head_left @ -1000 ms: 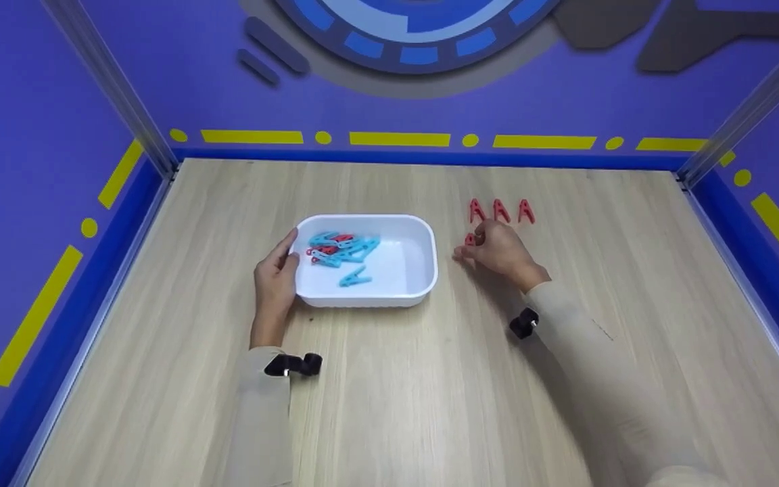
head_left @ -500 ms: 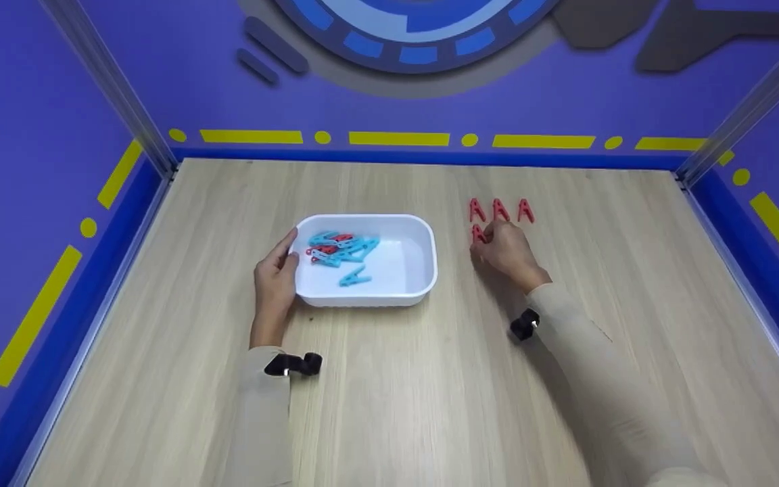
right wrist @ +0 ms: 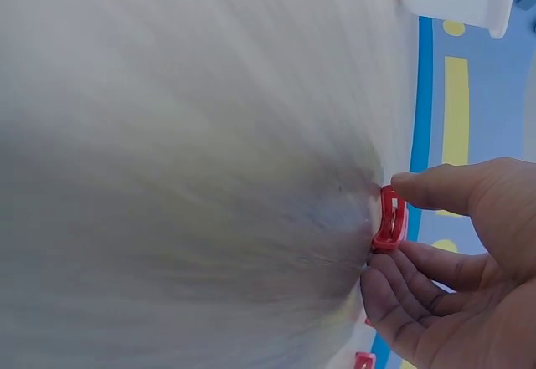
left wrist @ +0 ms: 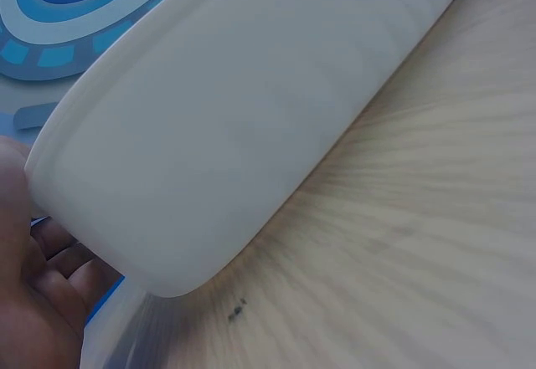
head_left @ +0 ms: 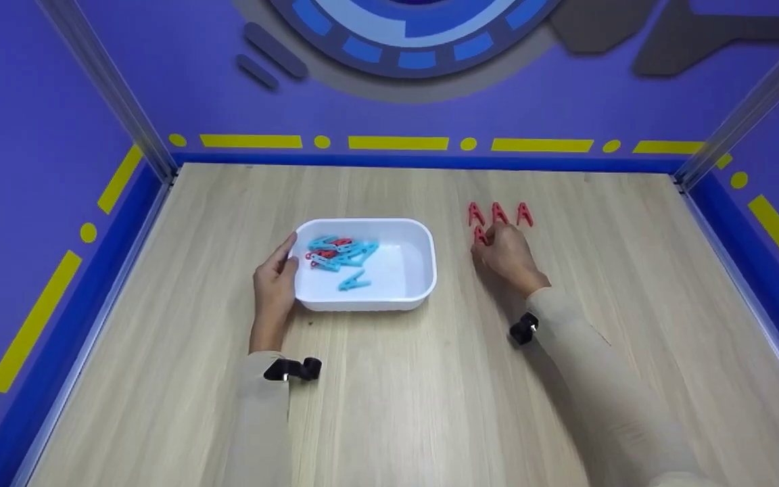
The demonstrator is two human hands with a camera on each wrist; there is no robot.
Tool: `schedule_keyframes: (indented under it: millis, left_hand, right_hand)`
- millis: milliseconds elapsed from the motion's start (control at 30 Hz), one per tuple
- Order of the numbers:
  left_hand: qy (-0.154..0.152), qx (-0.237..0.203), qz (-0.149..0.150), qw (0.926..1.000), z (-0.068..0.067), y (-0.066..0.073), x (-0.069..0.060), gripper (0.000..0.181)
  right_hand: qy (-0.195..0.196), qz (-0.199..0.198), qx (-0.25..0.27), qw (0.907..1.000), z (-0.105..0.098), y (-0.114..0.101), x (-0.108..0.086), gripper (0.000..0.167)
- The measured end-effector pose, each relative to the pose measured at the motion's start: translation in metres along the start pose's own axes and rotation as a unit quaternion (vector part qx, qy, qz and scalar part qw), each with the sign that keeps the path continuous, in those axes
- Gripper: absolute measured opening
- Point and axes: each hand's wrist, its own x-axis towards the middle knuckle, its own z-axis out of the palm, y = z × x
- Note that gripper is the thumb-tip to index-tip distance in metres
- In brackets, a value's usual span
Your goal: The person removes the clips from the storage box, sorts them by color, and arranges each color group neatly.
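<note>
My left hand (head_left: 274, 287) grips the left end of a white plastic tray (head_left: 389, 304), its thumb at the rim; in the left wrist view the tray's outer wall (left wrist: 209, 126) fills much of the picture. Inside the tray lies a pile of light blue clothespins (head_left: 354, 280) mixed with a few red ones (head_left: 325, 254). To the tray's right, my right hand (head_left: 508, 257) pinches a red clothespin (head_left: 479, 235) at the tabletop. The right wrist view has that clothespin (right wrist: 392, 218) between thumb and forefinger. Three red clothespins (head_left: 524, 214) stand in a row just beyond it.
The light wooden table (head_left: 396, 406) is closed in by blue panels (head_left: 389, 115) at the back and both sides. Metal posts (head_left: 115, 88) stand at the back corners. A small dark mark (head_left: 310, 323) lies in front of the tray.
My right hand has moved slightly right with the red clothespin, bringing it below the row's left one, and has stayed nearly still over the last half second. The left hand and tray keep their place.
</note>
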Motion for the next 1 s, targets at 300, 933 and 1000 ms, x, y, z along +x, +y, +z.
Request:
schedule_keyframes:
  millis: [300, 933, 1000]
  left_hand:
    - [0.005, -0.004, 0.006, 1.0, -0.002, -0.003, -0.002, 0.045]
    - [0.002, -0.013, 0.025, 0.9996, 0.0, -0.003, -0.001, 0.045]
    - [0.001, -0.009, 0.023, 0.9997, 0.0, -0.004, -0.001, 0.045]
  right_hand:
    - [0.009, -0.01, 0.008, 0.9999, 0.004, 0.003, 0.0, 0.026]
    - [0.049, -0.093, 0.043, 0.9935, -0.003, -0.052, -0.006, 0.041]
    - [0.054, -0.116, 0.04, 0.9909, -0.001, -0.061, -0.006, 0.039]
